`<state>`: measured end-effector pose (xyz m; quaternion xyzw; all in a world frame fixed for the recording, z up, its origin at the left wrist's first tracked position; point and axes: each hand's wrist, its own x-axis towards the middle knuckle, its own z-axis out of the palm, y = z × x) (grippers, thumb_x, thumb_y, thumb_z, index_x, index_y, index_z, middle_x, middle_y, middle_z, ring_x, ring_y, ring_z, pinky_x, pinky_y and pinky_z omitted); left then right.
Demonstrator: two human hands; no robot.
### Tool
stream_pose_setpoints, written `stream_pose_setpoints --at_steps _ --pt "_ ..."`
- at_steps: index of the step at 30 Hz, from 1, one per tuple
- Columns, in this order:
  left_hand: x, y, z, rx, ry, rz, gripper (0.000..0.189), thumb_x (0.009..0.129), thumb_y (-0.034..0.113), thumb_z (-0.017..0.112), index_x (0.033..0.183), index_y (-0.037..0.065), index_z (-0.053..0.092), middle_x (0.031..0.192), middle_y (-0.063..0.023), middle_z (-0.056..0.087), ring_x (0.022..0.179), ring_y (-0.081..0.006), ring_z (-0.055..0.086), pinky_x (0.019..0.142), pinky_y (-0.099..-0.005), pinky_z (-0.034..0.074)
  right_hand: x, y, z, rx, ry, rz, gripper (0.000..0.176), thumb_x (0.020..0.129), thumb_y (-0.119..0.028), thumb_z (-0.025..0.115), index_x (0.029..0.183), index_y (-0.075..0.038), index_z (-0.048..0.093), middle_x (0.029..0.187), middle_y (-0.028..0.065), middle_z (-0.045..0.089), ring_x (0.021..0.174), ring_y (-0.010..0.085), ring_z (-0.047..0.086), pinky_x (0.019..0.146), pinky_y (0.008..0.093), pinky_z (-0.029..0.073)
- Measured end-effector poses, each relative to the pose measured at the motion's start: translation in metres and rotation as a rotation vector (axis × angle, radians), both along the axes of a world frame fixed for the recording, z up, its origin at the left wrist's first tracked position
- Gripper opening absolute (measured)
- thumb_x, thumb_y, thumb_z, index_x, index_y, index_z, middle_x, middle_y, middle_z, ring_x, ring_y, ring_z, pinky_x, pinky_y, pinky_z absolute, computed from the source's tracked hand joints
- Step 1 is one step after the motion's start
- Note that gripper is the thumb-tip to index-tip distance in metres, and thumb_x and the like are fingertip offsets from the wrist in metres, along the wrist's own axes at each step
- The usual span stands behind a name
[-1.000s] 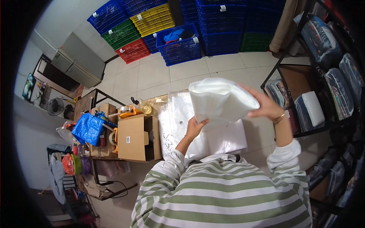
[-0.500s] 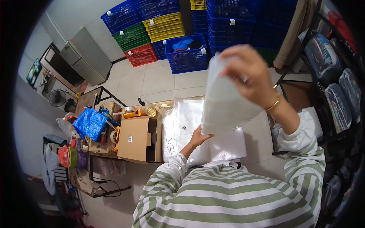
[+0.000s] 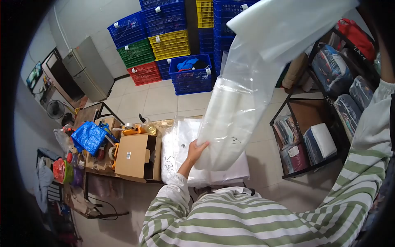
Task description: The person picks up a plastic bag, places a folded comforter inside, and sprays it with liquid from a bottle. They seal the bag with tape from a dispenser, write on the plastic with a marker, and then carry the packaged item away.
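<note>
Tiled floor (image 3: 154, 99) | left hand (image 3: 196, 151) clamped on glossy, creased plastic (image 3: 230, 119) | right hand unseen, state unclear

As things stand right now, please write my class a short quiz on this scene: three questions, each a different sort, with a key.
1. What colour is the crate directly beneath the green crate? A) yellow B) red C) blue
2. True or false: the cardboard box stands open.
3. Fill the blank: the left hand grips the lower part of a long piece of ____.

Key: 1 B; 2 true; 3 plastic.
</note>
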<state>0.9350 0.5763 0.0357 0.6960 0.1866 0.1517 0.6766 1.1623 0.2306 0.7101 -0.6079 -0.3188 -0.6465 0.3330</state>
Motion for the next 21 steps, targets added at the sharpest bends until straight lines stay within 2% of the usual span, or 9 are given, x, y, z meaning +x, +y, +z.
stream_pose_setpoints --at_steps 2,7,11,13,14,15,18,19,21 --pt "-0.006 0.006 -0.011 0.046 0.037 -0.01 0.033 0.081 0.023 0.068 0.101 -0.003 0.063 0.089 -0.007 0.067 0.078 -0.0122 0.061 0.071 -0.0267 0.049 -0.002 -0.044 0.011 0.081 -0.154 -0.217 0.031 0.081 -0.02 0.061 0.094 0.008 0.056 0.099 0.0303 0.056 0.085 0.0377 0.059 0.068 0.0497 0.05" --pt "-0.003 0.022 -0.043 -0.068 0.366 -0.066 0.048 0.079 0.035 0.069 0.102 -0.006 0.061 0.085 -0.0092 0.066 0.074 -0.0149 0.062 0.07 -0.0278 0.05 -0.072 -0.099 0.005 0.261 -0.099 -0.131 0.026 0.083 -0.019 0.059 0.086 0.007 0.058 0.083 0.021 0.061 0.076 0.0297 0.058 0.069 0.0467 0.047" --pt "0.013 0.055 -0.111 0.659 0.785 -0.263 0.065 0.075 0.04 0.071 0.117 -0.006 0.051 0.108 -0.0217 0.06 0.098 -0.0312 0.059 0.086 -0.0384 0.047 -0.132 -0.119 -0.022 0.027 0.155 -0.243 0.026 0.082 -0.019 0.062 0.084 0.006 0.06 0.085 0.0183 0.062 0.072 0.0237 0.057 0.064 0.0436 0.047" --pt "0.005 0.035 -0.072 0.934 0.624 -0.197 0.074 0.072 0.038 0.073 0.124 -0.005 0.043 0.121 -0.0255 0.05 0.112 -0.0355 0.049 0.093 -0.0407 0.042 -0.156 -0.119 -0.045 -0.104 0.303 -0.321 0.023 0.079 -0.02 0.067 0.079 0.002 0.063 0.082 0.0159 0.064 0.066 0.0195 0.054 0.058 0.0391 0.046" --pt "-0.006 0.019 -0.053 1.056 0.537 -0.172 0.079 0.071 0.037 0.074 0.128 -0.005 0.039 0.127 -0.0274 0.045 0.12 -0.0377 0.043 0.097 -0.0419 0.04 -0.173 -0.111 -0.06 -0.229 0.333 -0.593 0.025 0.082 -0.023 0.065 0.08 0.003 0.064 0.08 0.0135 0.065 0.065 0.0205 0.054 0.059 0.04 0.046" --pt "-0.002 0.008 -0.038 1.06 0.286 -0.222 0.083 0.069 0.036 0.075 0.131 -0.003 0.034 0.131 -0.0266 0.04 0.123 -0.0384 0.039 0.098 -0.0417 0.038 -0.18 -0.109 -0.076 -0.338 0.257 -0.642 0.028 0.08 -0.024 0.062 0.067 0.0 0.058 0.06 0.0038 0.052 0.061 0.0101 0.048 0.057 0.0303 0.042" --pt "0.016 -0.064 0.045 0.886 -0.408 -0.508 0.085 0.071 0.032 0.074 0.135 -0.001 0.029 0.133 -0.0238 0.039 0.126 -0.0384 0.036 0.101 -0.0408 0.035 -0.176 -0.127 -0.116 -0.452 0.192 -0.755 0.033 0.078 -0.028 0.063 0.065 0.002 0.057 0.057 0.0144 0.053 0.057 0.0155 0.049 0.056 0.0342 0.042" --pt "0.01 -0.1 0.07 0.752 -0.56 -0.621 0.082 0.073 0.032 0.073 0.135 -0.001 0.03 0.132 -0.0233 0.041 0.126 -0.0381 0.037 0.101 -0.0409 0.035 -0.19 -0.121 -0.131 -0.391 0.386 -0.672 0.035 0.079 -0.029 0.063 0.066 0.003 0.056 0.059 0.0168 0.052 0.057 0.0172 0.049 0.056 0.0356 0.042" --pt "-0.012 -0.16 0.102 0.618 -0.595 -0.843 0.071 0.08 0.033 0.067 0.134 0.0 0.034 0.131 -0.0215 0.044 0.122 -0.0329 0.043 0.1 -0.0393 0.035 -0.223 -0.124 -0.151 -0.439 0.548 -0.693 0.035 0.08 -0.03 0.062 0.067 0.003 0.056 0.058 0.0157 0.052 0.055 0.0164 0.048 0.054 0.0353 0.041"
